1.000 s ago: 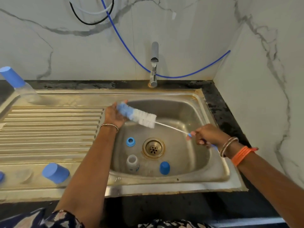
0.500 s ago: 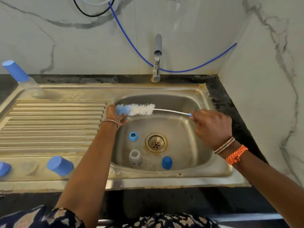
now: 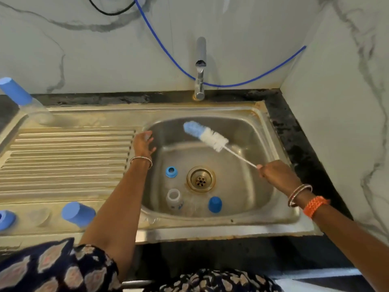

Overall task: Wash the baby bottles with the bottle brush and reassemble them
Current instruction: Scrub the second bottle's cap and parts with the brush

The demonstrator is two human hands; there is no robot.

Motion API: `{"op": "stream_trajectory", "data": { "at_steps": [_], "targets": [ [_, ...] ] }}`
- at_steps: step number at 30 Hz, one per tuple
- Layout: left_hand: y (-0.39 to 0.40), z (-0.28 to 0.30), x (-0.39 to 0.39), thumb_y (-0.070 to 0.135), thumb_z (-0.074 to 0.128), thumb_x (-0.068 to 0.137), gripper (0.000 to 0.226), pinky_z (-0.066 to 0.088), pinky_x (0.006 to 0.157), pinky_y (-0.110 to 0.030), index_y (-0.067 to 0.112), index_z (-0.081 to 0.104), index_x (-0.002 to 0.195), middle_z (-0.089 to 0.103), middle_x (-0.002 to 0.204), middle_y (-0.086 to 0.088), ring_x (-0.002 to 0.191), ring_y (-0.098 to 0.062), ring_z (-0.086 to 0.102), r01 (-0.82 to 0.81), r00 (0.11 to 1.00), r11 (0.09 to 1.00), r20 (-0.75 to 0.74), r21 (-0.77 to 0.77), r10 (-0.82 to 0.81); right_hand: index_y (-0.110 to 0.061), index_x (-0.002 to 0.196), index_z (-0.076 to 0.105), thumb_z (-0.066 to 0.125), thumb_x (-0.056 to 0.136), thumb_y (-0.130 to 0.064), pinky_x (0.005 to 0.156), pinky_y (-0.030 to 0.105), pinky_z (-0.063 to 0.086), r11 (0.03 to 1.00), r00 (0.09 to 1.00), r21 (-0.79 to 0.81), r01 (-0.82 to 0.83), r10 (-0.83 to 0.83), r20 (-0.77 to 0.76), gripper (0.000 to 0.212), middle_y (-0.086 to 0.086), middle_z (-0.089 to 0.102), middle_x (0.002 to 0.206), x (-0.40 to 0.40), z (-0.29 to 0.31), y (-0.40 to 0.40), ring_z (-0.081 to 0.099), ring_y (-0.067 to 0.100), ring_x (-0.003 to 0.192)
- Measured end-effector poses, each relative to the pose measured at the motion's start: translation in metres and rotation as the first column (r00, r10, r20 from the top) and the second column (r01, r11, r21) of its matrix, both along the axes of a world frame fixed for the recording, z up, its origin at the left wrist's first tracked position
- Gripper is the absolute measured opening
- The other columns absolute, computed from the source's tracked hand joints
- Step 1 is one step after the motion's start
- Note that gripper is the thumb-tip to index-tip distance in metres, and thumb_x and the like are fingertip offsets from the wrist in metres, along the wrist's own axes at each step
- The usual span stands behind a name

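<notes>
Your left hand [image 3: 144, 144] has let go of the brush [image 3: 205, 138] head and now hovers with fingers loose at the sink [image 3: 273, 220] edge. Your right hand [image 3: 275, 175] alone grips the handle, raising the brush between your hands. Below your left wrist lie the open bottle [image 3: 174, 198], ring [image 3: 171, 172] and cap [image 3: 215, 204]. Judged: the brush is free for scrubbing; the bottle is not yet picked up.
</notes>
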State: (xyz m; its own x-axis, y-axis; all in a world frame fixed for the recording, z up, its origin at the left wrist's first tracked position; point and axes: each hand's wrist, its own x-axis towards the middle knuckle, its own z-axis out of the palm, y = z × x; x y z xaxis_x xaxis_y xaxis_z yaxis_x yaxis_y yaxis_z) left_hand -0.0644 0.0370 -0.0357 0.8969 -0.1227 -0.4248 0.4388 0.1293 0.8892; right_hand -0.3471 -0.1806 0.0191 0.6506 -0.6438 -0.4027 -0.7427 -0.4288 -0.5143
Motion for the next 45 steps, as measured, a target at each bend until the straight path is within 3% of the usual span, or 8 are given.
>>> {"op": "stream_trajectory", "data": {
  "at_steps": [3,7,14,20,27,32,41,45],
  "targets": [
    [-0.023,-0.032,0.007,0.018,0.069,0.08,0.034,0.047,0.081,-0.032,-0.007,0.063,0.101,0.06,0.088,-0.01,0.086,-0.014,0.057,0.183,0.955,0.943,0.177,0.278,-0.237,-0.018,0.056,0.042,0.047,0.094,-0.036,0.06,0.033,0.036,0.939,0.993,-0.344,0.015,0.026,0.113,0.043,0.012,0.06,0.073,0.005,-0.01,-0.002,0.059,0.038,0.079],
    [-0.036,-0.061,0.005,0.024,0.07,0.085,0.015,0.037,0.07,-0.024,0.01,0.068,0.083,0.053,0.077,-0.007,0.082,-0.011,0.05,0.313,0.804,0.661,0.181,0.683,-0.567,-0.016,0.067,0.043,0.046,0.095,-0.035,0.06,0.032,0.029,0.873,0.978,-0.487,0.023,0.081,0.192,0.034,0.015,0.066,0.081,0.041,-0.021,0.002,0.059,0.04,0.082],
    [-0.044,-0.105,0.019,-0.013,0.067,0.077,0.013,0.042,0.059,-0.002,-0.003,0.067,0.085,0.061,0.086,-0.008,0.084,-0.017,0.055,0.444,0.748,0.586,0.08,0.678,-0.659,-0.019,0.073,0.046,0.046,0.097,-0.028,0.058,0.031,0.025,0.851,0.951,-0.525,0.027,0.14,0.275,0.026,0.016,0.063,0.07,0.099,-0.043,-0.012,0.056,0.04,0.069],
    [-0.038,-0.14,0.026,-0.007,0.059,0.081,0.029,0.046,0.063,-0.022,0.02,0.064,0.071,0.055,0.07,0.0,0.069,-0.019,0.049,0.476,0.711,0.482,0.001,0.736,-0.704,-0.023,0.068,0.037,0.046,0.094,-0.03,0.054,0.032,0.025,0.88,0.936,-0.474,-0.038,0.197,0.29,0.029,0.013,0.054,0.057,0.105,-0.067,-0.021,0.052,0.041,0.059],
    [-0.04,-0.117,0.017,0.009,0.072,0.078,0.055,0.038,0.095,-0.031,0.007,0.051,0.128,0.049,0.129,-0.015,0.116,-0.03,0.049,0.367,0.613,0.381,0.088,0.849,-0.785,-0.024,0.066,0.036,0.043,0.09,-0.034,0.053,0.03,0.025,0.877,0.922,-0.479,-0.013,0.196,0.335,0.027,0.005,0.045,0.052,0.092,-0.068,-0.028,0.049,0.037,0.054],
    [-0.064,-0.08,-0.032,0.013,0.075,0.08,0.014,0.049,0.074,-0.031,0.01,0.067,0.091,0.064,0.08,0.001,0.075,-0.013,0.058,0.658,0.401,0.382,0.127,0.649,-0.907,-0.018,0.065,0.044,0.048,0.091,-0.032,0.055,0.03,0.023,0.879,0.934,-0.475,0.037,0.138,0.329,0.03,0.007,0.052,0.056,0.075,-0.058,-0.026,0.051,0.036,0.06],
    [-0.077,-0.102,-0.117,0.017,0.074,0.08,0.055,0.044,0.089,-0.034,0.02,0.047,0.128,0.04,0.12,-0.005,0.103,-0.021,0.046,0.628,-0.241,-0.429,-0.361,0.65,-0.901,-0.023,0.069,0.046,0.051,0.092,-0.031,0.058,0.031,0.033,0.906,0.947,-0.423,0.002,0.133,0.291,0.026,0.009,0.058,0.064,0.056,-0.059,-0.019,0.055,0.034,0.067],
    [-0.076,-0.117,-0.13,0.012,0.075,0.077,0.062,0.042,0.092,-0.04,0.017,0.045,0.131,0.044,0.125,-0.014,0.111,-0.029,0.049,0.5,-0.279,-0.436,-0.338,0.748,-0.899,-0.014,0.078,0.061,0.049,0.093,-0.032,0.058,0.031,0.036,0.906,0.956,-0.424,-0.013,0.135,0.259,0.027,0.0,0.052,0.063,0.052,-0.061,-0.017,0.055,0.029,0.068]
  ]
}}
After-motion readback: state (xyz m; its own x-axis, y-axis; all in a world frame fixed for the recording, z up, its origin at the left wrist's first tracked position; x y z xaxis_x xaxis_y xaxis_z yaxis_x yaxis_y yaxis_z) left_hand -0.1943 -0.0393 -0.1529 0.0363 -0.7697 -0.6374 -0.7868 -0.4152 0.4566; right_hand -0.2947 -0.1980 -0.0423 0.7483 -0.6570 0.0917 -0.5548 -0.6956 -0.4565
